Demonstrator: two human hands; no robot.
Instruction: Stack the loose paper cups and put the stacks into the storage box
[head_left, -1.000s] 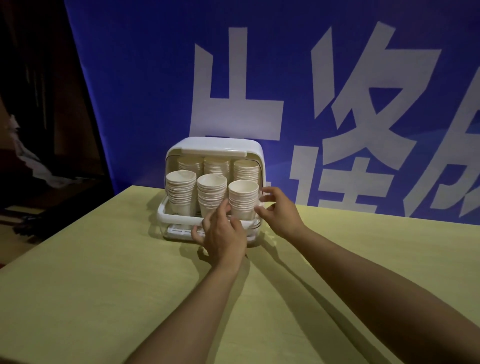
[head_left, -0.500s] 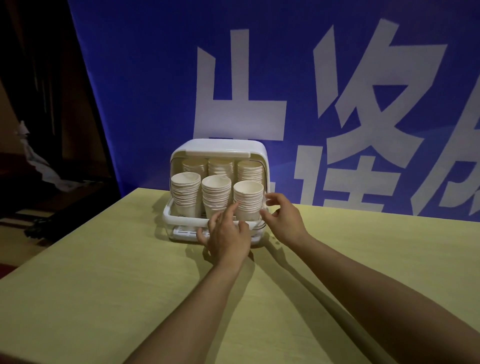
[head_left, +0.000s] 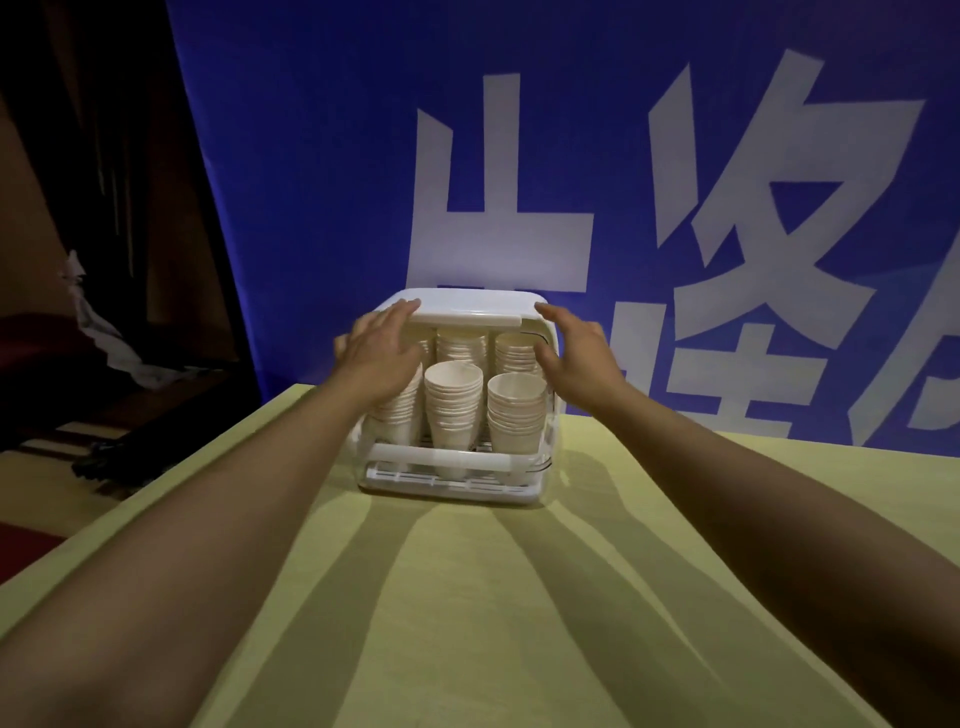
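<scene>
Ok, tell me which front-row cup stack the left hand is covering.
The front left stack: the left hand hides its top, whereas the front middle stack and front right stack show open rims.

Yellow table (head_left: 467, 623) before a blue banner (head_left: 322, 156) (large white characters), crumpled white cloth (head_left: 104, 338) left.

I seem to be at an event or promotional venue, not a home: a big blue banner (head_left: 571, 156) with huge white characters hangs behind my plain yellow-green table (head_left: 467, 623). Off to my left it is dim, with dark curtains (head_left: 119, 156); I cannot tell more.
</scene>
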